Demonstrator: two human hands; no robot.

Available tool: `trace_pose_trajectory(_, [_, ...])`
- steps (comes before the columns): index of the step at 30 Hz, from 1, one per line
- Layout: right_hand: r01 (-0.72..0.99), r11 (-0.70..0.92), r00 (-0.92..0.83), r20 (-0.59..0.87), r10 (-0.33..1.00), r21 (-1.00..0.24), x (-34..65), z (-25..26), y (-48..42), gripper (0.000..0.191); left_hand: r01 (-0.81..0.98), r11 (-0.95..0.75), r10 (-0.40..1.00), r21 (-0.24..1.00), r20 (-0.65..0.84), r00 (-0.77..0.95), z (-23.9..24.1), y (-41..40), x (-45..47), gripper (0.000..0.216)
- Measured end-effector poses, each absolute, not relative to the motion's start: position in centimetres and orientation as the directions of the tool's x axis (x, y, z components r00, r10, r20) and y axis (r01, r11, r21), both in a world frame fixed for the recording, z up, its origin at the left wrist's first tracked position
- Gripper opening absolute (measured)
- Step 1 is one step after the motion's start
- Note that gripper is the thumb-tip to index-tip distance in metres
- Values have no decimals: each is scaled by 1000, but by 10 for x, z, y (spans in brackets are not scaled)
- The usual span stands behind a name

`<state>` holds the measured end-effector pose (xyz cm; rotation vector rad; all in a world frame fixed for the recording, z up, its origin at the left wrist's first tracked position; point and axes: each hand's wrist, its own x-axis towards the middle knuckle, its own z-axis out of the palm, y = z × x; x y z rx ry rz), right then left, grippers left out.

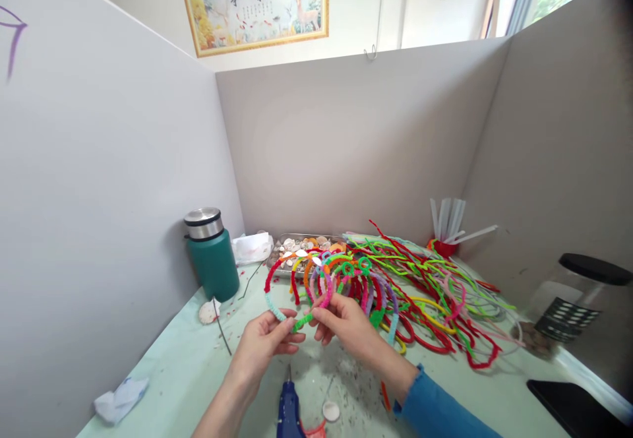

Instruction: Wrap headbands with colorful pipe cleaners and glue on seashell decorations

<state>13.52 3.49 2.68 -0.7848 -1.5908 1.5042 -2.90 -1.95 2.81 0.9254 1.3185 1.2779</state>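
Between my hands is a ring of fuzzy pipe cleaner [268, 284], banded in red, orange, light blue, green and magenta, with white shells along its top. My left hand [270, 339] pinches its lower left, by the light blue and green bands. On the lower right, my right hand [343, 322] grips it near the green and magenta bands. Just behind it lie several more coloured pipe-cleaner rings [378, 296], partly hidden by the held one. Below my hands a blue glue gun [289, 408] points away from me, beside a white shell [331, 411].
A metal tray [284, 272] of shells stands at the back. Loose pipe cleaners [435, 293] spread to the right, near a red cup [444, 248] of glue sticks. A green bottle [212, 260] stands left; a lidded jar [564, 306] and black phone-like slab [576, 405] are right. Grey partitions [356, 148] enclose the table.
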Motion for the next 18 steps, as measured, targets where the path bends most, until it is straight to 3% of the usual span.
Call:
trace_pose_trajectory(6, [-21, 173, -447, 164, 879, -985, 139, 24, 40, 25, -25, 20, 945, 999, -27, -327, 34, -19, -34, 54])
trace_pose_trajectory(10, [103, 228, -436, 162, 885, -968, 139, 17, 44, 20, 74, -75, 925, 994, 97, -367, 33, -19, -37, 46])
trace_pose_trajectory(15, [336, 227, -457, 52, 888, -914, 146, 14, 49, 16, 100, 29, 915, 995, 14, -404, 24, -14, -43, 45])
trace_pose_trajectory(18, [468, 317, -533, 23, 846, -825, 155, 22, 46, 11, 95, 58, 882, 994, -7, -470, 22, -13, -47, 47])
